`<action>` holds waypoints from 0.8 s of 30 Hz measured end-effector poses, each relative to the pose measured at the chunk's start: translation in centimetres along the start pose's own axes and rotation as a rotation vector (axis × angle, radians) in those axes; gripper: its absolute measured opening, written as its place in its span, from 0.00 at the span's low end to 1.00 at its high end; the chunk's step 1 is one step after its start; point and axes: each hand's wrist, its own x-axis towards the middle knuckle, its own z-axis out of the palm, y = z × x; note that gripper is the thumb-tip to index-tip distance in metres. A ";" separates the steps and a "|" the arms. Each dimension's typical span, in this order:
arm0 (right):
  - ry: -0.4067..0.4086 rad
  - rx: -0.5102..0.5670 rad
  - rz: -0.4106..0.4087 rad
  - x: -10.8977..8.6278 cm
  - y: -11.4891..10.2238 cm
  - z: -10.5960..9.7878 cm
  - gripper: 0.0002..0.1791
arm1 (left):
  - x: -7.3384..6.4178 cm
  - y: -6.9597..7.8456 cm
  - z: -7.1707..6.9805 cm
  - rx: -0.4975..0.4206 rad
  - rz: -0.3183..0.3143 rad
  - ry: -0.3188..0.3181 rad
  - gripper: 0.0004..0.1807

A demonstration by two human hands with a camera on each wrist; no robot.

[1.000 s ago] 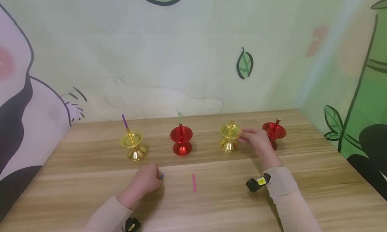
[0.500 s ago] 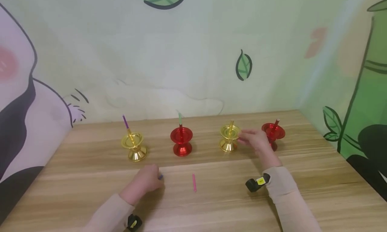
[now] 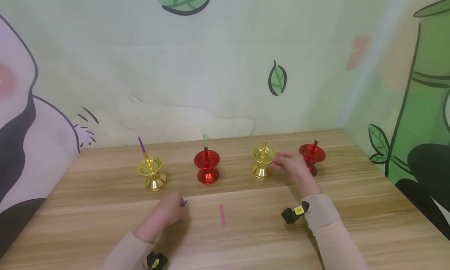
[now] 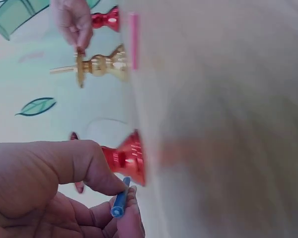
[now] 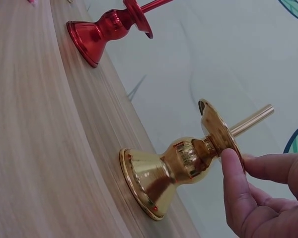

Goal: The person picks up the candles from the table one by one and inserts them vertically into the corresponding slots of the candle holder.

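Note:
My left hand (image 3: 169, 209) pinches a thin blue candle (image 4: 120, 202) between thumb and fingers, low over the table in front of the left gold candle holder (image 3: 156, 181). My right hand (image 3: 291, 165) grips the dish rim of the right gold candle holder (image 5: 149, 178) with thumb and fingers; the holder stands upright on the table with a bare tube rising from its dish. A pink candle (image 3: 222, 215) lies on the table between the two hands.
The left gold holder carries a purple candle (image 3: 141, 144). A red candle holder (image 3: 208, 176) in the middle carries a pale green candle (image 3: 205, 139). Another red holder (image 3: 314, 154), partly behind my right hand, has a bare tube. A printed wall (image 3: 225, 78) stands behind the table.
My left hand has turned slightly, so the blue candle's end points up a little more. My right hand keeps its grip on the gold holder's rim. The head view has shifted slightly.

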 end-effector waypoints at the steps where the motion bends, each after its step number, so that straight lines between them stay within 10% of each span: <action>1: -0.001 -0.004 0.003 0.0 0.0 0.0 0.28 | 0.1 0.3 -0.1 -0.006 0.003 0.000 0.15; 24: 0.012 0.017 0.006 0.2 0.0 0.1 0.27 | 1.9 6.9 -0.8 -0.167 0.163 0.068 0.04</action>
